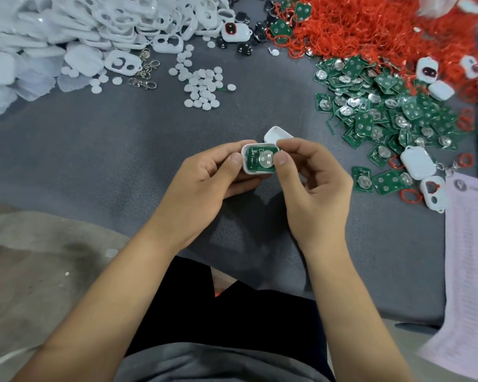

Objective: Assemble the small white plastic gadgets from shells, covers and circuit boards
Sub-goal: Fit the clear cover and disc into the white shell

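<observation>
At the far left a heap of white plastic shells and flat covers point(66, 28) spreads over the grey cloth work surface point(122, 150). Beside it lie a few metal keyring clasps point(145, 75), then a loose scatter of small white round discs point(202, 86). In the middle, above the cloth, the left hand point(204, 183) grips a small white rounded plastic shell point(258, 161) (its open side faces up) with the thumb on its left rim and fingers curled beneath. A green circuit board point(260, 160) with 1 silver coin cell sits inside it. The right hand point(312, 183) pinches the shell's right edge with its thumb and holds a white plastic cover point(276, 133) behind its fingers. Further right lies a pile of green circuit boards point(384, 111), a mass of red rings point(370, 28) above it, several finished white gadgets point(417, 162), and a printed paper sheet point(469, 257) at the edge.
</observation>
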`<state>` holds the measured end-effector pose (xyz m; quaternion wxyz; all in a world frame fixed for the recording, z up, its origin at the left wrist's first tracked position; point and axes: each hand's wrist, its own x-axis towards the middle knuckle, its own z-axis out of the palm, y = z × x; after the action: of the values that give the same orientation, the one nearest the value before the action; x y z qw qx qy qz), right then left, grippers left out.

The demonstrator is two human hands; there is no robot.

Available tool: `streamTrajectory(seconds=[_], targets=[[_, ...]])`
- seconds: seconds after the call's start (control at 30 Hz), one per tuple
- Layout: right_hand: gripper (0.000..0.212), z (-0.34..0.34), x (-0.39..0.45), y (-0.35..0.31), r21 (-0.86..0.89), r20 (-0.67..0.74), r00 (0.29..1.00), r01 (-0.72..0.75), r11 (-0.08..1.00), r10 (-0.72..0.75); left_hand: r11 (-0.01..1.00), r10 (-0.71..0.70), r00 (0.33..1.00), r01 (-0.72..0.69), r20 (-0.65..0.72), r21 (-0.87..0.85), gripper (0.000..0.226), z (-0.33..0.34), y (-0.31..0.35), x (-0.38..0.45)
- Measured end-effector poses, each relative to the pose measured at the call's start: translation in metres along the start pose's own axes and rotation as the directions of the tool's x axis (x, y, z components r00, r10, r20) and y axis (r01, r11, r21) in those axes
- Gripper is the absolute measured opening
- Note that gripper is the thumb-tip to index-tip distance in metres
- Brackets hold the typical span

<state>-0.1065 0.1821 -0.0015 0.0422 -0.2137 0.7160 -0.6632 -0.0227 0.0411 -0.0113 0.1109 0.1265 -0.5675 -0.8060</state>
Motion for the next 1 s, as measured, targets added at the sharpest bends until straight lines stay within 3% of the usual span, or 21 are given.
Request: streamTrajectory(seconds=[1.0], targets=[[0.012,0.0019,0.0000,0.0020,-0.089,-0.023,0.999,0.040,0.995,-0.042,0.999,0.027,1.000,-0.027,0.012,0.027,0.031,-0.0030,-0.0045,0.0012]])
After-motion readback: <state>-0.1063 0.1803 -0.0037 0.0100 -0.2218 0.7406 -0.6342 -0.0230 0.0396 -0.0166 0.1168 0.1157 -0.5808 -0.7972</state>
